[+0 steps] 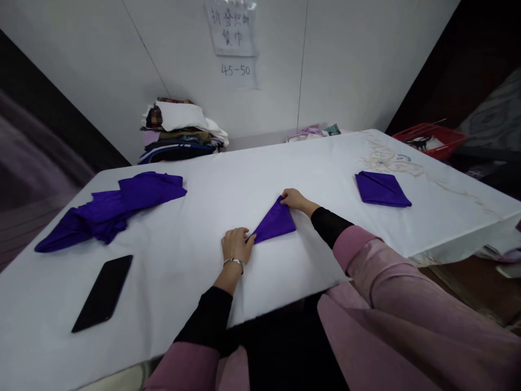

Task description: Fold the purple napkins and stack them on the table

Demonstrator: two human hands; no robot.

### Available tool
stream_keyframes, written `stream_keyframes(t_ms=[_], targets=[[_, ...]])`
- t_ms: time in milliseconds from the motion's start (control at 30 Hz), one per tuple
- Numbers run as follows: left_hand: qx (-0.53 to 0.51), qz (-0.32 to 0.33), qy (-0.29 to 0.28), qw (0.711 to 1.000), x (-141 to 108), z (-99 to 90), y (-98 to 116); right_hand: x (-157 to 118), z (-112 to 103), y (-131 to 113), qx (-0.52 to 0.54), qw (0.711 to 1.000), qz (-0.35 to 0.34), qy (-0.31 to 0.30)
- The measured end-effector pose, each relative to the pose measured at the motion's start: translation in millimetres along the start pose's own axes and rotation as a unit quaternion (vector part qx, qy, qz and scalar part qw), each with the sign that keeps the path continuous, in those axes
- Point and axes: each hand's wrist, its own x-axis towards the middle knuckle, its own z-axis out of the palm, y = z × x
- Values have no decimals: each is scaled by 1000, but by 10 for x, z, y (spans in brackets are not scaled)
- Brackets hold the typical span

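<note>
Your pink sleeves are lying nearest the camera, with black cuffs showing beyond them. Your two hands are reaching over a white tablecloth. The purple triangle of cloth is lying between them, near the front edge. Your right hand is clamping its upper corner between thumb and fingers, probably to control that point and square the layers. Your left hand, wearing one bracelet, is touching the lower-left tip, apparently anchoring it so that the slanting edge is lying straight; whether its fingers are pinching or only pressing, you cannot tell from this view. The loose purple fabric at left and the folded purple piece at right are lying well apart from the triangle, presumably leaving your hands room.

Counts: one triangle, one folded piece and one loose heap, its number of pieces being unclear; one black phone-like slab, lying flat at left; one tall fabric stack and one lower pile beyond; one red basket at far right; two paper sheets hanging on the wall.
</note>
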Motion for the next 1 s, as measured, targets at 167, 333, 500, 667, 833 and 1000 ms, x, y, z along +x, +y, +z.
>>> stream_keyframes(t_ms=[167, 333, 500, 667, 833, 1000], targets=[[32, 14, -45, 998, 218, -74, -57, -359, -135, 210, 94, 995, 11, -12], [48, 6, -47, 998, 383, -75, -4, -734, -208, 450, 126, 992, -4, -24], [37, 131, 41, 990, 173, 64, 359, -840, -149, 571, 98, 995, -18, 3], [50, 229, -40, 971, -157, 253, 706, -800, -103, 606, 64, 998, -28, 6], [70, 194, -126, 970, -247, 379, 741, -814, -99, 651, 35, 999, -31, 1], [84, 193, -138, 968, -225, 395, 705, -1006, -146, 557, -123, 981, -132, 76]])
